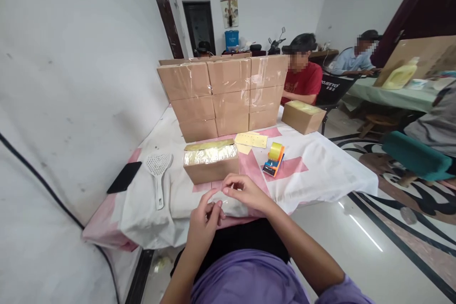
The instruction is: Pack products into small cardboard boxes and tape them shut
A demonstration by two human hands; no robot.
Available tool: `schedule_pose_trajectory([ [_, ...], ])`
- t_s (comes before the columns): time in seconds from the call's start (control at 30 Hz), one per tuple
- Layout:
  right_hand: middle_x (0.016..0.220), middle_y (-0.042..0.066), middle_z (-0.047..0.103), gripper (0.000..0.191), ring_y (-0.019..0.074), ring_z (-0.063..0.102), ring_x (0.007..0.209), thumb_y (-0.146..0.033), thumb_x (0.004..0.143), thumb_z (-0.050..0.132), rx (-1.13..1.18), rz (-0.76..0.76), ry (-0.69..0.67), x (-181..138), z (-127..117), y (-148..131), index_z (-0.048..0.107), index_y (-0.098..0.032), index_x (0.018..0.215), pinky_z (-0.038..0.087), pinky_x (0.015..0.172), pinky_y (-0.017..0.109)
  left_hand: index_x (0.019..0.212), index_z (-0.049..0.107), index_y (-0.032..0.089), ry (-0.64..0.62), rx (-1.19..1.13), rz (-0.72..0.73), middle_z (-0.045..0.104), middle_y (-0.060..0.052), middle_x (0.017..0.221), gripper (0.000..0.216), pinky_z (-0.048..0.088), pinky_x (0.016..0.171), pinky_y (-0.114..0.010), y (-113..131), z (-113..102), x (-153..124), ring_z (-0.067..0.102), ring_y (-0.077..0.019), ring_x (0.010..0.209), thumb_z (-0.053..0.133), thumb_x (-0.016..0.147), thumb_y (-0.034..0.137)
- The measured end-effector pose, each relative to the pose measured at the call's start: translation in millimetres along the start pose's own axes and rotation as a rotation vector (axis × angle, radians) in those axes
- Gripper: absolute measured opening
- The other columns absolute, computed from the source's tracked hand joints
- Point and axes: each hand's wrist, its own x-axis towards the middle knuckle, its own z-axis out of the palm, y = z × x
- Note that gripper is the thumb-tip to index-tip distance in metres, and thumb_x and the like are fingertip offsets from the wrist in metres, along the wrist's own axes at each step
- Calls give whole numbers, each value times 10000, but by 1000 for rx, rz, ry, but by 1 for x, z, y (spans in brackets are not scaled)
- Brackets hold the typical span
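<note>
Just in front of a cardboard box (212,170), whose top has shiny clear tape over it, my two hands are close together. My left hand (205,214) has its thumb and forefinger curled toward each other. My right hand (245,194) is closed in a pinch, its fingertips almost meeting the left forefinger. Whatever lies between the fingertips is too small to make out. Right of the box stands an orange and blue tape dispenser (273,160) with a yellowish roll. Yellow dotted paper sheets (252,140) lie behind it.
A wall of stacked, taped boxes (230,97) rises at the table's back. Another box (302,116) sits at the right corner. A white slotted scoop (159,166) and a flat black object (124,177) lie left. A person in red (308,76) sits beyond.
</note>
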Motion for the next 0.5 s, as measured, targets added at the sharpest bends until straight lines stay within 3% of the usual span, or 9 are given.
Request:
schedule_pose_trajectory([
  [0.17, 857, 36, 628, 347, 164, 564, 770, -494, 931, 670, -95, -144, 106, 15, -3, -7, 684, -198, 749, 393, 669, 298, 1403, 446, 165, -9, -71, -90, 650, 40, 595, 576, 468, 526, -238, -4, -9, 3, 554, -137, 493, 564, 957, 511],
  [0.3, 854, 43, 632, 355, 208, 585, 860, -518, 952, 620, -243, -237, 292, 37, -36, -28, 644, -222, 758, 441, 802, 352, 1460, 417, 154, 19, 93, -126, 560, 81, 491, 615, 423, 485, -243, -5, -18, 14, 521, -151, 434, 529, 971, 509],
  [0.37, 918, 50, 646, 353, 222, 595, 929, -516, 948, 620, -334, -222, 283, 53, -60, -40, 633, -222, 752, 436, 870, 371, 1399, 496, 168, 118, 245, 0, 666, 22, 638, 514, 484, 589, -270, -4, -24, 26, 638, -175, 597, 535, 976, 459],
  [0.43, 980, 53, 650, 357, 220, 601, 959, -514, 944, 612, -383, -183, 219, 73, -81, -45, 638, -213, 754, 431, 872, 361, 1343, 552, 180, 206, 388, 196, 752, -63, 941, 431, 535, 757, -320, 0, -30, 46, 709, -214, 884, 553, 977, 408],
  [0.5, 993, 49, 649, 346, 204, 602, 927, -516, 922, 630, -415, -127, 169, 96, -97, -38, 660, -202, 780, 427, 827, 336, 1352, 558, 174, 244, 515, 417, 716, -124, 1214, 415, 519, 940, -385, 6, -31, 71, 664, -252, 1143, 552, 986, 371],
])
